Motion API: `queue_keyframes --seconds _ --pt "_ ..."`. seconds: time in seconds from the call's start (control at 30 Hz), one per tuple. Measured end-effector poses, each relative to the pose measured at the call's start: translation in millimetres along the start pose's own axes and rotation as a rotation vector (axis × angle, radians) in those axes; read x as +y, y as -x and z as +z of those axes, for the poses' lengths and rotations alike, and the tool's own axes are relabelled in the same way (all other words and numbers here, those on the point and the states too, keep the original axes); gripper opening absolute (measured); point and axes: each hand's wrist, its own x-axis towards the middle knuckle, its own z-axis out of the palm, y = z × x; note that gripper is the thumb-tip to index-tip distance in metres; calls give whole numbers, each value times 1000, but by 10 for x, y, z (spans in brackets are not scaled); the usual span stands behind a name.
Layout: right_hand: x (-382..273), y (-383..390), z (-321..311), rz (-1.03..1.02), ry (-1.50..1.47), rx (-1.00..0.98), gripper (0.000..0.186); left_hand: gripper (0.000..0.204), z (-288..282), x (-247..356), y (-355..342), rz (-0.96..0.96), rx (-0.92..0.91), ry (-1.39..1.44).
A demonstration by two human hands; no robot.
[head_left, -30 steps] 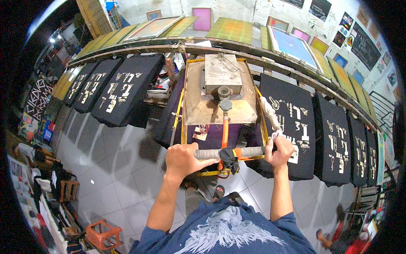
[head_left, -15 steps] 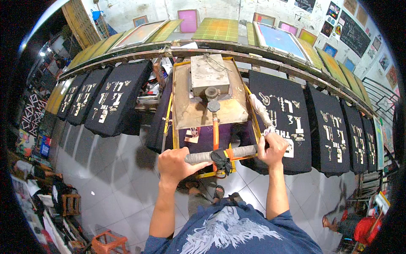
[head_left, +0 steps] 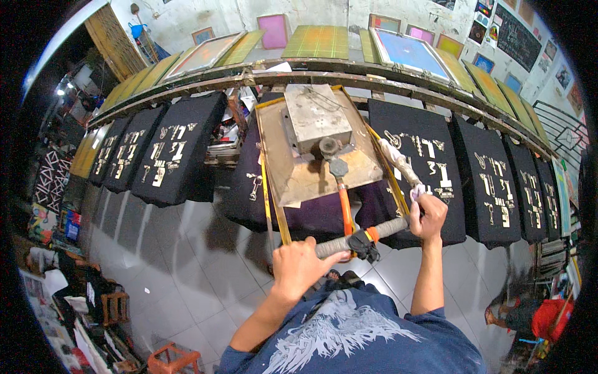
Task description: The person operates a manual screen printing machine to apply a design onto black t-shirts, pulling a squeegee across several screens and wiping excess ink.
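Observation:
My left hand (head_left: 295, 264) is closed around the left end of a crossbar handle (head_left: 391, 227) wrapped in grey tape. Closed too, my right hand (head_left: 429, 215) grips its right end. A white-wrapped hose (head_left: 398, 163) runs up the frame from beside that hand. The handle belongs to a portable heater with a yellow frame, a flat metal hood (head_left: 280, 146) and a grey metal box (head_left: 317, 118) on top. An orange pipe (head_left: 345, 209) leads from the round valve knob (head_left: 338, 167) toward the handle. Below the hood lies a black printed T-shirt (head_left: 244, 202), mostly covered.
Black printed T-shirts (head_left: 177, 149) hang over boards on the left, and more T-shirts (head_left: 414, 168) on the right. Framed screens (head_left: 411, 55) lean along the rack's wooden rail (head_left: 261, 78). An orange stool (head_left: 173, 359) stands lower left; a person in red (head_left: 551, 319) sits lower right.
The heater has shifted right and turned slightly, with both hands going along on the handle. More of the black T-shirt's left side shows beside the frame.

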Motion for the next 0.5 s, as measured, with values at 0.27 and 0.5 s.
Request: queue_keyframes --seconds 0.27,0.5 --pt "64 51 147 -71 -49 138 15 74 11 -62 14 100 192 30" --pt "67 124 156 -9 -77 143 18 71 74 -76 7 134 266 26"
